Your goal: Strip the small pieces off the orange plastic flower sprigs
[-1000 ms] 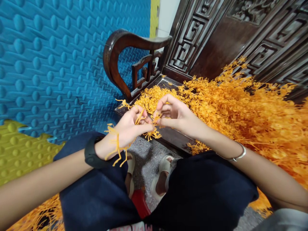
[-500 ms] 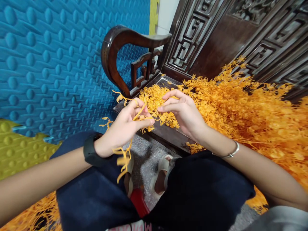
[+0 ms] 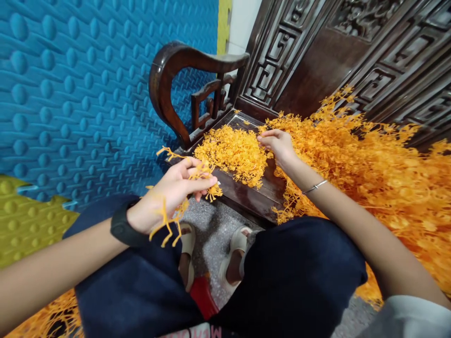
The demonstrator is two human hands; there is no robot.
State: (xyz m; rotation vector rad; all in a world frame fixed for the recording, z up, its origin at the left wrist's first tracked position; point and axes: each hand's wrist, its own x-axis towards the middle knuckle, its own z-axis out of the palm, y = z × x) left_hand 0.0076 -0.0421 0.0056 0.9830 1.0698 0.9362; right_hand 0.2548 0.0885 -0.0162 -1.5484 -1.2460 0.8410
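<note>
My left hand (image 3: 176,188) is closed on a bunch of orange plastic sprigs (image 3: 169,213), whose strands hang down past my wrist and stick out above my fingers. My right hand (image 3: 278,145) reaches forward over the dark wooden bench seat (image 3: 257,195). Its fingers are pressed together at the right edge of a small heap of orange sprig pieces (image 3: 232,152). What those fingers hold, if anything, I cannot make out. A black band is on my left wrist and a thin bangle on my right.
A big pile of orange plastic branches (image 3: 380,159) covers the bench to the right. The carved armrest (image 3: 176,80) and carved back panel (image 3: 317,51) rise behind. Blue and yellow foam mats (image 3: 70,94) line the left. More orange strands (image 3: 45,314) lie at lower left.
My hands have parted. The right hand moved forward from the left hand to the small heap on the seat. The left hand stayed, still gripping its sprigs.
</note>
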